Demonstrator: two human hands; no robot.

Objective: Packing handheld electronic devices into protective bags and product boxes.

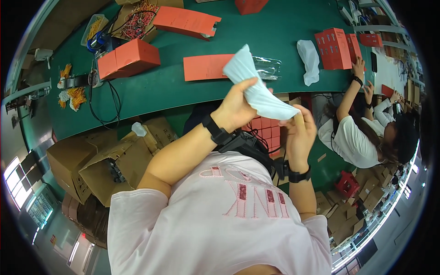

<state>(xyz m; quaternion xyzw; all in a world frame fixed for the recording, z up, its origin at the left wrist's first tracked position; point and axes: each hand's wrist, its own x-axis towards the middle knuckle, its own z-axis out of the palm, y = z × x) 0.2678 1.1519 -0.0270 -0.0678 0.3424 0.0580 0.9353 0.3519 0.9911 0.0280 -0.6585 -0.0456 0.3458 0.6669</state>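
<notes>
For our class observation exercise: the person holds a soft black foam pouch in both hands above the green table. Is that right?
Not quite: the head view shows the soft foam pouch is white, not black. Both the left hand and right hand hold it above the green table.

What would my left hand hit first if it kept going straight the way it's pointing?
Probably the flat orange card on the green table: the left hand, gripping the white bag, points toward it, though depth is unclear.

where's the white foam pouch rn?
In the head view, the white foam pouch is centre frame, held up between the left hand and right hand, in front of the flat red carton sheet on the green table.
</notes>
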